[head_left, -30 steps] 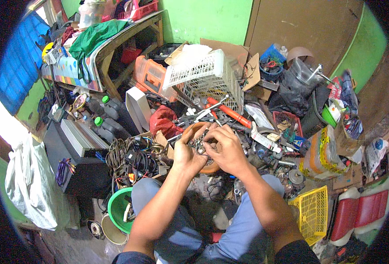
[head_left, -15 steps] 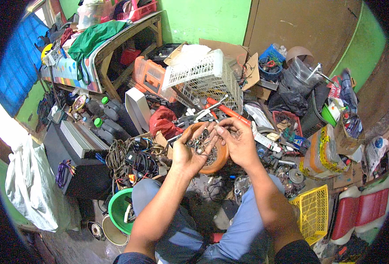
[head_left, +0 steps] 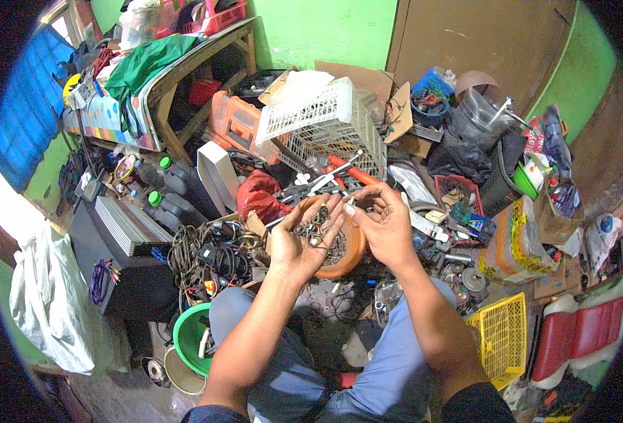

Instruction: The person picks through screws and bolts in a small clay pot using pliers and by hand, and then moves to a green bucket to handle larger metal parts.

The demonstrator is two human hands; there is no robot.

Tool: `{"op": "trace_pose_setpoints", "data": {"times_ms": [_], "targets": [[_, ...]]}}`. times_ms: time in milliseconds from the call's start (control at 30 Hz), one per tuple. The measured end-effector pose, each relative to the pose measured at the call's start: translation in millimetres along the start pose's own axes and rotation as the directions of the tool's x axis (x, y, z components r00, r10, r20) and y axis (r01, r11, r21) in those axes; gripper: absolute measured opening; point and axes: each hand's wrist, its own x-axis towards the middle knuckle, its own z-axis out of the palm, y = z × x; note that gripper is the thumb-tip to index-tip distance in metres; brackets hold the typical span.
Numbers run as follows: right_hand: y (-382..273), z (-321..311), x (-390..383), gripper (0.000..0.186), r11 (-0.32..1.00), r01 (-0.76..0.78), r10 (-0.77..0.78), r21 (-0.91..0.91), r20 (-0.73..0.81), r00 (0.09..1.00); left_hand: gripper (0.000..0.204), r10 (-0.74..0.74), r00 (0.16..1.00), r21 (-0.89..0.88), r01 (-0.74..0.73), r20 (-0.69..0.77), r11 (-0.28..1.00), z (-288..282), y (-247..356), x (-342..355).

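My left hand (head_left: 299, 247) is cupped palm up, holding a small pile of metal nuts, washers or similar hardware (head_left: 311, 228). My right hand (head_left: 389, 233) is just right of it, thumb and forefinger pinched on something small that I cannot make out, the other fingers curled. Under both hands sits an orange bowl (head_left: 354, 255) with more small metal bits inside, partly hidden by my fingers. Around it are a red plastic bag (head_left: 258, 199), an orange tube-like tool (head_left: 361, 174) and heaped loose parts.
Coiled cables (head_left: 188, 257) and a green basin (head_left: 188, 335) lie left. A white crate (head_left: 354, 134) and orange case (head_left: 234, 116) are ahead, below a cluttered wooden bench (head_left: 170, 77). A taped carton (head_left: 516, 247), yellow basket (head_left: 502, 338) and red-padded seat (head_left: 593, 328) are right.
My right hand has shifted right and up, away from the left palm, uncovering the hardware there. My left fingers have spread slightly around the pile. The view has shifted slightly.
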Motion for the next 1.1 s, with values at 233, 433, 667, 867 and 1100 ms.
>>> {"op": "trace_pose_setpoints", "data": {"times_ms": [233,433,667,867,1100], "targets": [[-3.3,-11.0,1.8,0.021,0.995,-0.051,0.049,-0.090,-0.027,0.998,0.048,-0.008,1.000,-0.016,0.008,0.005,1.000,4.3,0.3,-1.1],[-3.0,-21.6,25.8,0.014,0.970,-0.133,0.143,-0.204,0.036,0.989,0.046,0.000,0.998,0.038,0.002,-0.057,0.999,2.1,12.5,-12.9],[34.2,-24.2,39.0,0.014,0.899,0.002,0.076,-0.439,0.158,0.984,0.047,0.069,0.988,0.151,-0.048,-0.138,0.987,-3.2,21.2,-25.1],[42.5,-21.2,35.1,0.018,0.700,0.161,0.125,-0.695,0.342,0.931,0.036,0.072,0.977,0.195,-0.032,-0.199,0.980,-20.0,19.6,-7.7],[51.1,-10.3,48.4,0.016,0.855,-0.003,-0.017,-0.519,-0.033,0.999,0.032,0.043,0.971,0.204,0.006,-0.236,0.979,-21.0,16.5,0.7]]}}
